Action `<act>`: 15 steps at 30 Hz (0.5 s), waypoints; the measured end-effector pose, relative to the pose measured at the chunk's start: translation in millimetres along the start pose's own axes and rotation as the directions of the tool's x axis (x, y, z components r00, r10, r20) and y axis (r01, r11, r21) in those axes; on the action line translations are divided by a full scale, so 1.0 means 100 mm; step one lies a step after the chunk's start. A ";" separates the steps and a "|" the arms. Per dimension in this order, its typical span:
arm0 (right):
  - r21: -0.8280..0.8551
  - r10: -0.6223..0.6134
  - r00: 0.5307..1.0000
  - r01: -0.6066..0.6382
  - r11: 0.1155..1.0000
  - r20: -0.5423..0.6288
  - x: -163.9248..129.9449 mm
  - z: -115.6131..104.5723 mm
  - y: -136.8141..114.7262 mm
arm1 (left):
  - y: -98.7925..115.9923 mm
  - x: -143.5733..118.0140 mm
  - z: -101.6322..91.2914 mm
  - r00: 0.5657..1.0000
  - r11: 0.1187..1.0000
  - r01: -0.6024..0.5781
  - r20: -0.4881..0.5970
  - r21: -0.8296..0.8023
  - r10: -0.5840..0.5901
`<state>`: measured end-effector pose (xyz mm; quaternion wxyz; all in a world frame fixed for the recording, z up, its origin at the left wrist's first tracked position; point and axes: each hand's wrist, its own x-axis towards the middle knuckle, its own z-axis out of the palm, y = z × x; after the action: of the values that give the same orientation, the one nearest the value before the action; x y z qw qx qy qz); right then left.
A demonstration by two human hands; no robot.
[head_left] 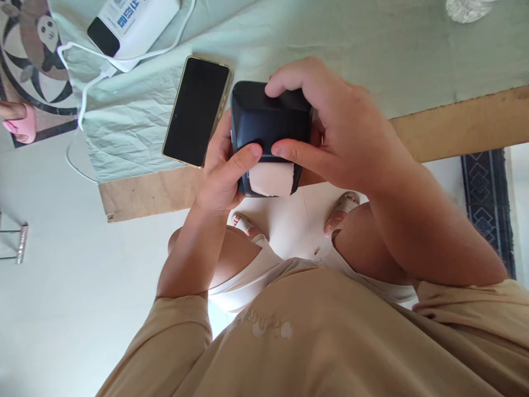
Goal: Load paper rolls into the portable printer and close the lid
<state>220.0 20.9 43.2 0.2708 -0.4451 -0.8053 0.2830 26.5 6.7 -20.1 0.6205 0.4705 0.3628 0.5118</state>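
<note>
A small black label printer (270,124) is held up in front of the table's near edge, gripped from both sides. A strip of whitish paper (270,179) pokes out at its near end. My left hand (223,171) wraps the printer's left side, thumb on top near the paper; its other fingers are mostly hidden underneath. From the right, my right hand (341,129) holds the same printer, with the thumb beside the lettering and the index finger bent onto the far part of the lid. Just left of the printer, a phone (197,110) with a dark screen lies on the cloth.
Green cloth (372,55) covers the table, whose bare wooden edge (151,193) runs along the front. At upper left lie a white power bank-like device (152,22) and a white cable (84,102). Another person's foot in a pink slipper (25,124) shows at far left.
</note>
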 end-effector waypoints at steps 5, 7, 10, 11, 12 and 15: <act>-0.017 0.023 1.000 -0.022 1.000 0.004 0.01 0.02 -0.02 | 0.05 0.00 0.02 0.999 0.999 0.034 -0.005 -0.023 -0.034; -0.013 0.038 0.999 -0.038 0.999 0.003 0.00 0.02 -0.03 | 0.05 0.01 0.03 1.000 0.999 0.021 -0.003 -0.035 -0.021; -0.037 0.014 1.000 -0.015 0.999 -0.013 -0.01 0.00 -0.03 | 0.05 0.04 0.07 1.000 0.994 -0.008 0.030 -0.106 0.011; -0.054 -0.005 1.000 0.004 0.999 -0.016 -0.02 -0.01 -0.02 | 0.05 0.04 0.08 0.999 0.990 -0.005 0.041 -0.144 0.011; -0.068 -0.037 0.999 0.035 0.997 -0.026 -0.02 -0.03 -0.01 | 0.05 0.05 0.09 0.999 0.983 0.004 0.041 -0.184 0.003; -0.106 -0.159 0.983 0.149 0.983 -0.093 -0.02 -0.08 0.03 | 0.04 0.07 0.09 0.997 0.970 0.079 0.003 -0.230 -0.080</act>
<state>227.8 21.9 46.0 0.3100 -0.4078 -0.8356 0.1983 35.4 11.6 -13.3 0.6894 0.3790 0.3218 0.5267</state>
